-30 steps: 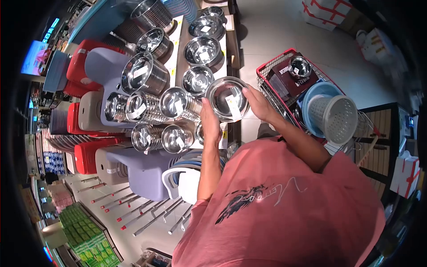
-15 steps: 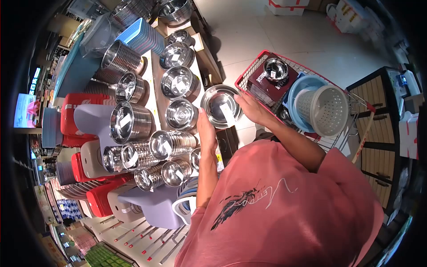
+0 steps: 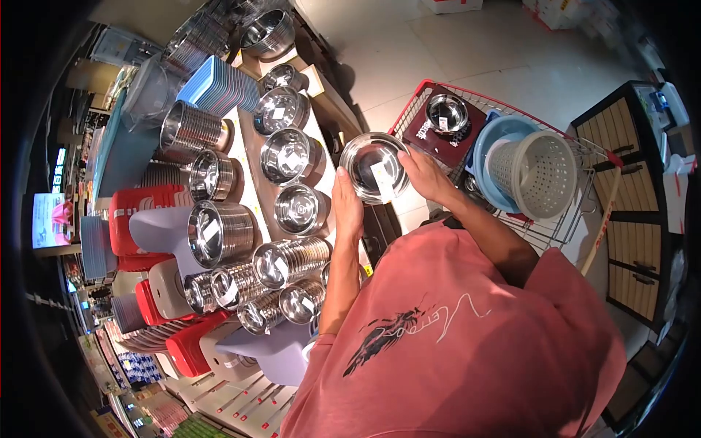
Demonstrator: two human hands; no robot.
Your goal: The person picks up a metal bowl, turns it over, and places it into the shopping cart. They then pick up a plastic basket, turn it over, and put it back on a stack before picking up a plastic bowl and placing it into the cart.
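A shiny round steel bowl point(image 3: 362, 155) with a white label stuck inside is held up between my two hands, its open side towards me. My left hand point(image 3: 348, 204) presses on the bowl's left rim, fingers hidden partly by the edge. On the right rim rests my right hand point(image 3: 428, 177), thumb on the near side and fingers behind. To the left, several similar steel bowls point(image 3: 287, 155) line the display shelf. A shopping cart point(image 3: 406, 107) stands just beyond my right hand.
In the cart are a dark red box point(image 3: 467, 146) with a small steel bowl point(image 3: 447, 113) on top, a blue basin point(image 3: 482, 150) and a grey perforated basket point(image 3: 544, 175). Plastic stools point(image 3: 164, 237) and stacked blue trays point(image 3: 219, 86) crowd the left. A slatted cabinet point(image 3: 621, 212) stands at right.
The bowl has moved slightly right and up, away from the shelf. Both hands have moved with it, and the left hand sits closer against its rim. The whole view has shifted a little.
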